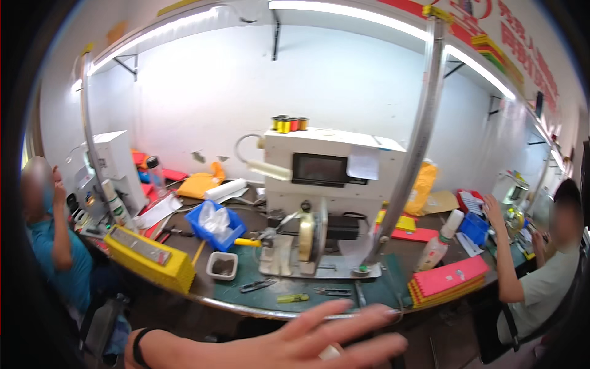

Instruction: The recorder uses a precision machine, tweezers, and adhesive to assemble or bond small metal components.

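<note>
Head view: left hand (301, 338), fingers spread apart; slim yellow-green tool (292, 298) lies just beyond, twelve o'clock; at one, metal post (419, 144) partly hides boxy white machine (347, 200); at two, ridged red-and-yellow stack (448, 280).

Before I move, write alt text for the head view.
The person's left hand, fingers spread, spans the foreground before a bench; the right hand is out of view. On the bench stand a white machine with a dark screen, a blue bin holding a white bag, and a white tray. One co-worker is at left, another co-worker at right.
</note>
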The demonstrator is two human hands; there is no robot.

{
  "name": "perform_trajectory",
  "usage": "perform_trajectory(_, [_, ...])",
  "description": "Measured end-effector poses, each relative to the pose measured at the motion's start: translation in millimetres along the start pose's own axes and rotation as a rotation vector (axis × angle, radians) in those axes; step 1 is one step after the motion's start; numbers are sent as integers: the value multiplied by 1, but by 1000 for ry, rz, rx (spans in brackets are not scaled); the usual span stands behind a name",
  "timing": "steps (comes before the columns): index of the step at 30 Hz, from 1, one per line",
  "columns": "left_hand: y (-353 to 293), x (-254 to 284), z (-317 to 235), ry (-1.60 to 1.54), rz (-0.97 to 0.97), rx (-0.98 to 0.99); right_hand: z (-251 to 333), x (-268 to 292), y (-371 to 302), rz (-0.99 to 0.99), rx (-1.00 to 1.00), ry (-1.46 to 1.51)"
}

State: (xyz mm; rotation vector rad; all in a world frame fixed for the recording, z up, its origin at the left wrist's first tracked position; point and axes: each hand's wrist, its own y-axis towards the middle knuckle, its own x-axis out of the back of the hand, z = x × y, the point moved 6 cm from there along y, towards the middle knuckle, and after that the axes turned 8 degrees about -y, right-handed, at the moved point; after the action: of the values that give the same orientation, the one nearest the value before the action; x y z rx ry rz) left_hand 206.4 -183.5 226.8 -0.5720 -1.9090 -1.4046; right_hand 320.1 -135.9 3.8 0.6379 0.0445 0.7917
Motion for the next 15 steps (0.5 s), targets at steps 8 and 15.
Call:
perform_trajectory(8, [-22, -34, 20, -520, 714, 457, -1, -12, 6, 134, -24, -54])
perform_trajectory(15, [28, -42, -9, -301, 760, 354, -14, -13, 1, 134, -211, -93])
